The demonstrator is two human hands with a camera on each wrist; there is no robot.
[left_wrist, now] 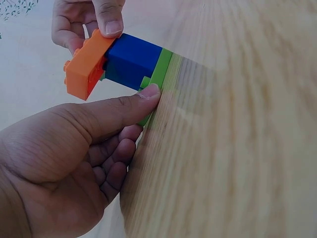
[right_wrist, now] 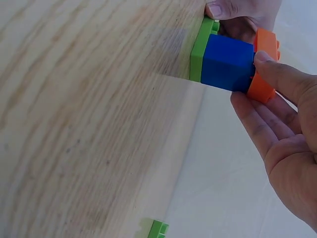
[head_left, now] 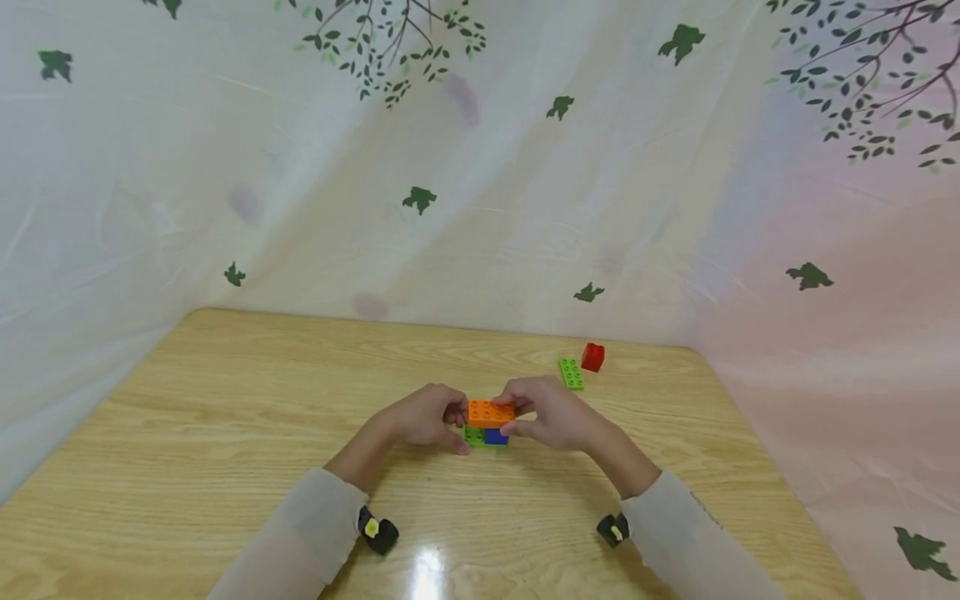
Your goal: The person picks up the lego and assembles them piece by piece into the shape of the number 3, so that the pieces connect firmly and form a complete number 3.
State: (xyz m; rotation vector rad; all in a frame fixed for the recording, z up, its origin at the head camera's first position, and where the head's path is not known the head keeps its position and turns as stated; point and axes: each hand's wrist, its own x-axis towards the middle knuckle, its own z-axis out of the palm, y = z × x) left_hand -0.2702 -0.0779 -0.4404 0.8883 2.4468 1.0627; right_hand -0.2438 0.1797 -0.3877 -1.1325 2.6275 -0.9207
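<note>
An orange brick (head_left: 491, 414) lies across the top of a blue brick (right_wrist: 227, 62), which stands on one end of a flat green plate (right_wrist: 198, 52) on the table. My right hand (head_left: 553, 414) pinches the orange brick at its right end between thumb and fingers. With thumb and curled fingers, my left hand (head_left: 429, 418) grips the left end of the green plate, low at the table. Part of the orange brick reaches out over the bare studs of the plate. A bit of green shows behind the blue brick (left_wrist: 132, 60) in the left wrist view.
Farther back on the right of the wooden table (head_left: 262, 400) lie a second green plate (head_left: 572, 374) and a red brick (head_left: 593, 357) close beside it. A pale curtain (head_left: 480, 208) with leaf prints hangs behind the table's far edge.
</note>
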